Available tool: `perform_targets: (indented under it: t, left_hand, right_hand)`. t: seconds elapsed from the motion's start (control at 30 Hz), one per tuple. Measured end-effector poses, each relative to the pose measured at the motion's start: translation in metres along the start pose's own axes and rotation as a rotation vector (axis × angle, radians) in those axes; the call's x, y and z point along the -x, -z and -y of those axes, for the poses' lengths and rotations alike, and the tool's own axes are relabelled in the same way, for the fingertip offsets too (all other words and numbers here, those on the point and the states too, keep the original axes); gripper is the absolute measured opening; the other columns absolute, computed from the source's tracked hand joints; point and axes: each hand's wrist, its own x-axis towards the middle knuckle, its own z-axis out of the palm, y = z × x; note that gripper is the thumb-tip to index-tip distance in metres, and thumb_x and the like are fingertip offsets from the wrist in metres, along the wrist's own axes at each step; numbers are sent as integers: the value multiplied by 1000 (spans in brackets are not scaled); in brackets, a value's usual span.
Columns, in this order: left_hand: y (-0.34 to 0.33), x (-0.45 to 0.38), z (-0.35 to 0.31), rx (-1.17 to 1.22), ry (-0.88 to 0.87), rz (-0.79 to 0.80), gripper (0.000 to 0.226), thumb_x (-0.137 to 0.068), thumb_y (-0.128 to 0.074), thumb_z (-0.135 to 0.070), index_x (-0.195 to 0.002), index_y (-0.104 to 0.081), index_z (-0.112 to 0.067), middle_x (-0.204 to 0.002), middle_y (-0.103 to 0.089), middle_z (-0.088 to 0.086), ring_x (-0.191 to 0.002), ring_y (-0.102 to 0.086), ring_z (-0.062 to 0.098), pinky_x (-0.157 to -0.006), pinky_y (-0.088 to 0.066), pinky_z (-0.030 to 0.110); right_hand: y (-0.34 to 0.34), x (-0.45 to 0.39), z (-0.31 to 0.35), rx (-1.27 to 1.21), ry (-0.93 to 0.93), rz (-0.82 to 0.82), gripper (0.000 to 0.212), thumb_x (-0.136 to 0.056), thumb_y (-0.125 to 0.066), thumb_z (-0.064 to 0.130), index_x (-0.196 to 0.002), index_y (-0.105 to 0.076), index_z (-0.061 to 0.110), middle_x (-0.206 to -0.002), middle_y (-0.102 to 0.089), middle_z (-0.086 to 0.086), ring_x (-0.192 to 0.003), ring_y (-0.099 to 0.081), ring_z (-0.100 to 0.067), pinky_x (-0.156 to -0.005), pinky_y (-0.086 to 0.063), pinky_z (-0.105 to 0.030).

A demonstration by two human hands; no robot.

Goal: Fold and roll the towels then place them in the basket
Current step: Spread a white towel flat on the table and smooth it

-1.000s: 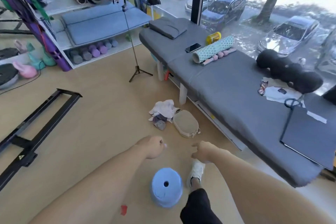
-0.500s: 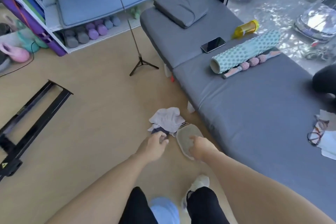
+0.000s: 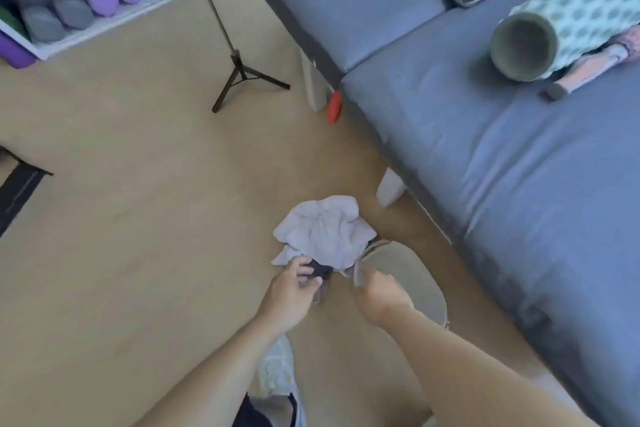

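Crumpled towels (image 3: pixel 323 236) heaped on the floor (image 3: pixel 138 184) beside the grey basket (image 3: pixel 408 274); left hand (image 3: pixel 289 291) pinches the dark towel (image 3: pixel 320 270) under the pale one, right hand (image 3: pixel 377 291) grips the basket rim; cloth looks light, limp, best lifted by corners.

Crumpled white towel (image 3: pixel 322 236) atop dark towel (image 3: pixel 320 270), floor, frame centre; beige oval basket (image 3: pixel 412 274) touching, lower right.
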Motion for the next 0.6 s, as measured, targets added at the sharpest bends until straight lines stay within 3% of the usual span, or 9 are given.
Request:
perform_targets:
  t: [0.1,0.23,0.33,0.43,0.6]
  left_hand:
    - [-2,-57,25,8,-18,43,41,-95,-66,-26,-134,-54,-22,-127,-62,-3,-110,-62,11,-98,-48,27]
    - [7,-108,39,-23,-30,-31,43,-93,-67,-35,-133,-52,-29,-127,-59,-9,-120,-59,13,-98,-47,28]
    - [6,-126,26,-161,-67,29,64,-93,-63,-46,-149,-33,-35,-139,-50,-12,-130,-51,14,-98,-43,28]
    - [3,-132,11,-263,-160,22,70,-95,-59,-49,-153,-22,-38,-149,-44,-13,-135,-46,15,-99,-39,28]
    - [-3,-121,6,-418,-222,10,61,-99,-58,-35,-152,-28,-27,-153,-42,-1,-131,-50,24,-100,-45,30]
  right_hand:
    - [-31,-77,0,-60,24,-17,57,-102,-47,24,-156,-29,21,-149,-46,-7,-135,-48,-25,-109,-39,-34]
    - [-58,-162,-6,-60,46,-93,61,-101,-53,33,-156,-28,21,-151,-43,-8,-135,-47,-29,-106,-43,-37]
    - [-74,-216,-12,-83,22,-193,62,-99,-58,40,-152,-33,19,-148,-46,-7,-132,-50,-29,-101,-45,-38]
    - [-95,-254,-22,-30,-62,-266,67,-96,-61,45,-151,-33,18,-146,-47,-6,-131,-52,-28,-95,-46,-37]
    - [-116,-269,-29,20,-89,-477,24,-102,-47,19,-124,-54,16,-129,-58,-6,-121,-56,-27,-91,-46,-37]
